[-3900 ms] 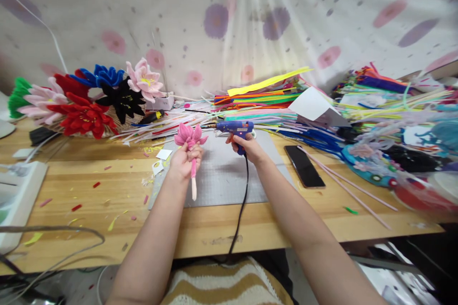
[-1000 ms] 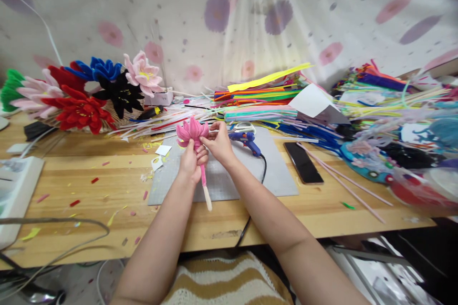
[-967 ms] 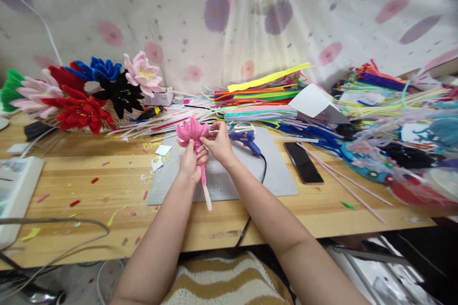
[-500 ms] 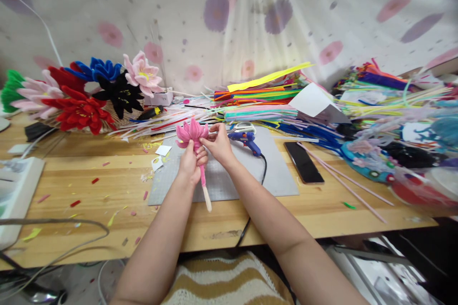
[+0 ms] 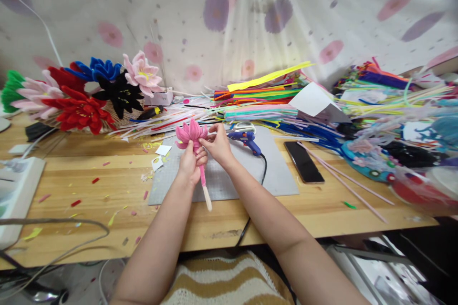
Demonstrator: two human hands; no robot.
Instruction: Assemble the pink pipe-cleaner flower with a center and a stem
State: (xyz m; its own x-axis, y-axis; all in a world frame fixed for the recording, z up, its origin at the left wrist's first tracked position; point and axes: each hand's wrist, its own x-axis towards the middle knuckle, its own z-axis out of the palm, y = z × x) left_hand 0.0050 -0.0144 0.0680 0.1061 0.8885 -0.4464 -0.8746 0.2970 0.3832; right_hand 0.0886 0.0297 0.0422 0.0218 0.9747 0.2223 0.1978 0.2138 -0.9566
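Observation:
My left hand (image 5: 191,164) is wrapped round the pink stem of a pink pipe-cleaner flower (image 5: 191,133), holding it upright over a grey cutting mat (image 5: 229,180). The stem's bare wooden end points down toward me. My right hand (image 5: 217,143) pinches a petal at the flower's right side with thumb and fingers. A blue glue gun (image 5: 245,139) lies on the mat just right of my right hand, its black cord running off the table's front edge.
A bunch of finished flowers (image 5: 80,95) in red, blue, black and pink lies at the back left. Stacks of coloured pipe cleaners (image 5: 265,100) fill the back and right. A black phone (image 5: 304,163) lies right of the mat. White scissors (image 5: 244,127) sit behind the glue gun.
Earlier my right hand held the glue gun; it now lies on the mat and that hand has moved onto the flower. Over the last second hardly anything moves.

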